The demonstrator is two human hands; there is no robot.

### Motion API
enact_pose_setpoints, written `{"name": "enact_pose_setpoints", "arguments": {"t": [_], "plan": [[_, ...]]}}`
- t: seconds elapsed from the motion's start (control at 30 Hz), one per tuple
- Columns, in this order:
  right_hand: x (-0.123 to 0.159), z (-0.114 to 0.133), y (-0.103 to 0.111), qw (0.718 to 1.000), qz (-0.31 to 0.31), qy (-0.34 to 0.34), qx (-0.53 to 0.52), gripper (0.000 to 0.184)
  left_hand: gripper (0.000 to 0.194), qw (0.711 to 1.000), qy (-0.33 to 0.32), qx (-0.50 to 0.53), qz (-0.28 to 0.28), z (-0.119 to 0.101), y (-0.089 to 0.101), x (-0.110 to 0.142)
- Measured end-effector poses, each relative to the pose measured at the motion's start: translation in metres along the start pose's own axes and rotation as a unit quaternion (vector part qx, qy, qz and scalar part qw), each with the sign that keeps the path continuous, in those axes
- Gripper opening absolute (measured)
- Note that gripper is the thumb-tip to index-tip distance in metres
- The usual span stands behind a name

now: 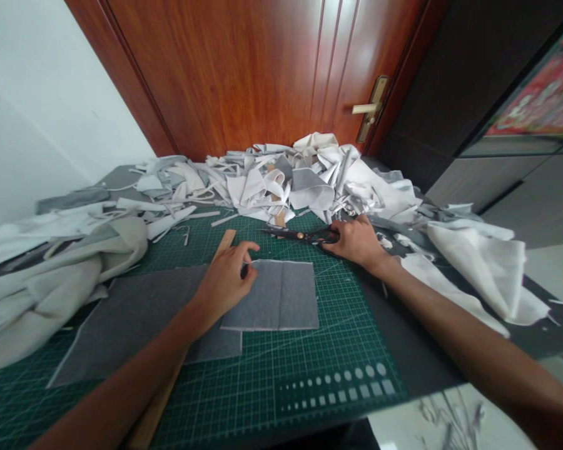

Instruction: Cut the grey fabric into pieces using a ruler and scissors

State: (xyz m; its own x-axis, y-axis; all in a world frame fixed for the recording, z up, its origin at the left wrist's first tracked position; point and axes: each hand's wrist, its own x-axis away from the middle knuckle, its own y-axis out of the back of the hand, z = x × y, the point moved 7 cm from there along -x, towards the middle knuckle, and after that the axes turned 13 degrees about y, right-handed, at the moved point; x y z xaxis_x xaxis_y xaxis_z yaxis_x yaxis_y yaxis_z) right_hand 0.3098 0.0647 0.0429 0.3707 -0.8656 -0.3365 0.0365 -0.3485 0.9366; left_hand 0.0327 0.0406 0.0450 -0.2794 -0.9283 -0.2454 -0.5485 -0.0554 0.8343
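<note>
Dark-handled scissors point(300, 235) lie across the far part of the green cutting mat point(281, 356), their blades pointing left. My right hand point(356, 240) is closed round their handles. My left hand point(229, 275) is over the wooden ruler point(228, 239) and the grey cloth, its thumb and forefinger curved but apart. Just right of it lies a small grey cloth rectangle point(286, 297) with a crease down it. This overlaps a larger grey cloth piece point(136, 319) on the left. My left forearm hides part of the ruler and of the larger piece.
A heap of white and grey fabric scraps point(304, 181) lines the back of the table, against a wooden door point(244, 75). Beige cloth point(65, 275) is bunched at the left. White cloth point(483, 262) lies at the right, by my right forearm.
</note>
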Motion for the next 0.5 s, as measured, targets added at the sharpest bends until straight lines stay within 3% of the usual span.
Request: {"name": "enact_pose_setpoints", "arguments": {"t": [0.17, 0.27, 0.37, 0.5], "plan": [[-0.003, -0.001, 0.005, 0.999, 0.003, 0.04, -0.004, 0.033, 0.035, 0.997, -0.034, -0.038, 0.05, -0.001, -0.004, 0.0], [-0.003, 0.004, 0.006, 0.999, 0.013, 0.05, 0.006, 0.033, 0.039, 0.995, -0.054, -0.056, 0.058, -0.005, 0.004, 0.0], [-0.002, 0.009, 0.006, 0.999, 0.013, 0.033, 0.007, 0.03, 0.049, 0.988, -0.002, -0.154, 0.033, -0.002, 0.025, 0.007], [-0.001, 0.012, 0.0, 1.0, 0.012, 0.0, -0.016, 0.029, 0.07, 0.941, 0.114, -0.315, 0.042, 0.019, 0.047, 0.043]]}}
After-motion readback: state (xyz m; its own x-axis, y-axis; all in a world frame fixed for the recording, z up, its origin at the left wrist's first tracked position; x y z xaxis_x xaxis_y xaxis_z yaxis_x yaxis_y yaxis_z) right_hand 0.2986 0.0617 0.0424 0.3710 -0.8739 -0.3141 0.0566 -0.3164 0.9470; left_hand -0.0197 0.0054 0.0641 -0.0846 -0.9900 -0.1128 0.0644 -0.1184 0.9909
